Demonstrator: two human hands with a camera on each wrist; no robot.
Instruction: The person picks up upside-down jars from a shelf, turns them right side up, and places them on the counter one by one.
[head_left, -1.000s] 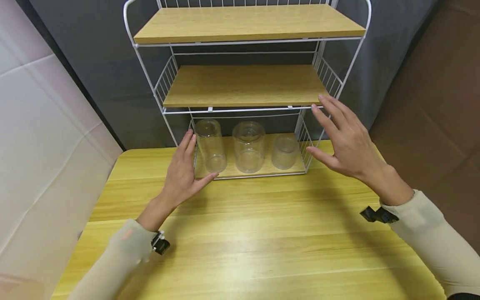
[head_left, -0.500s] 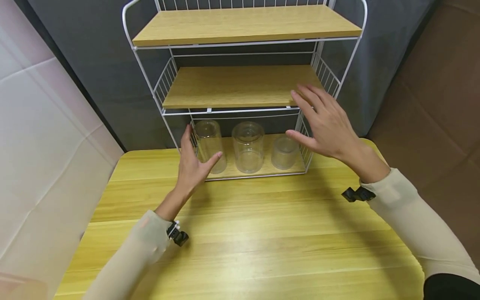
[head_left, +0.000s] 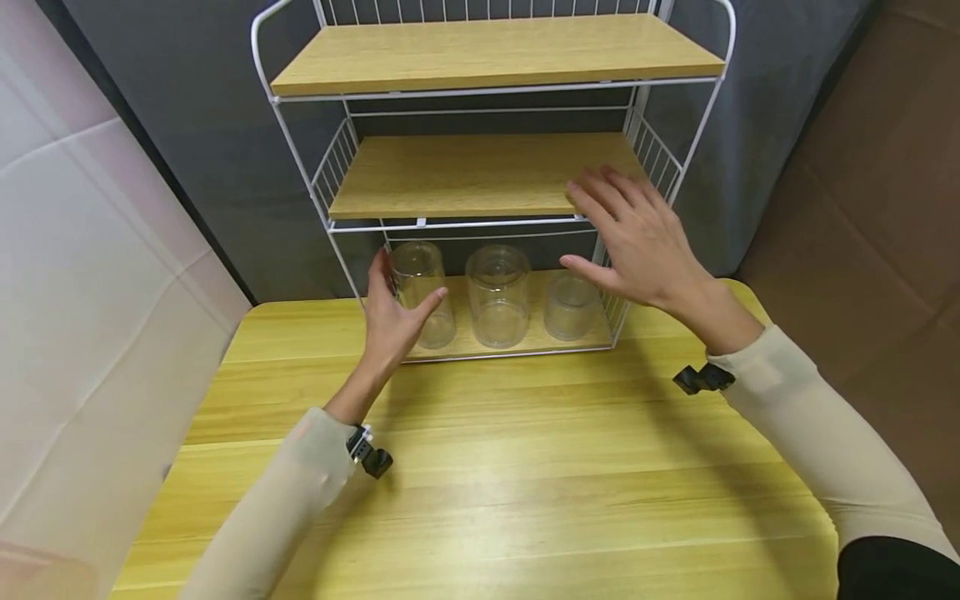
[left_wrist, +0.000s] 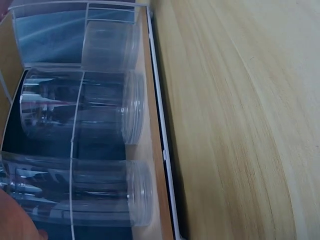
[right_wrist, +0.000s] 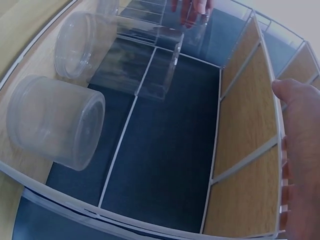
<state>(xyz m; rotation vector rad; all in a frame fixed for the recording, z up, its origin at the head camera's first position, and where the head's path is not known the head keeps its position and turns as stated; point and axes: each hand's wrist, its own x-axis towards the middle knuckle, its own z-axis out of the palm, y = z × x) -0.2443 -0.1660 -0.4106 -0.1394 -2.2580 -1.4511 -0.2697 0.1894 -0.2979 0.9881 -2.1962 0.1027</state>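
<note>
Three clear, upside-down-looking jars stand in a row on the rack's bottom shelf: a tall jar (head_left: 427, 287) at left, a wider jar (head_left: 498, 296) in the middle, a short jar (head_left: 570, 308) at right. My left hand (head_left: 392, 321) is at the tall jar, fingers along its left side and thumb spread across its front. Whether it touches the glass-like wall I cannot tell. In the left wrist view only a bit of hand shows beside the tall jar (left_wrist: 85, 192). My right hand (head_left: 637, 242), fingers extended, is at the middle shelf's right front, above the short jar (right_wrist: 55, 120).
The white wire rack (head_left: 341, 250) has wooden boards; the top board (head_left: 495, 50) and middle board (head_left: 480, 175) overhang the jars. Wire sides flank the shelves. The wooden table (head_left: 510, 467) extends in front. A dark cloth (head_left: 180, 142) hangs behind.
My left hand has shifted right and up, its thumb now crossing the tall jar's front. My right hand has moved left along the middle shelf's front edge. The jars have stayed in place.
</note>
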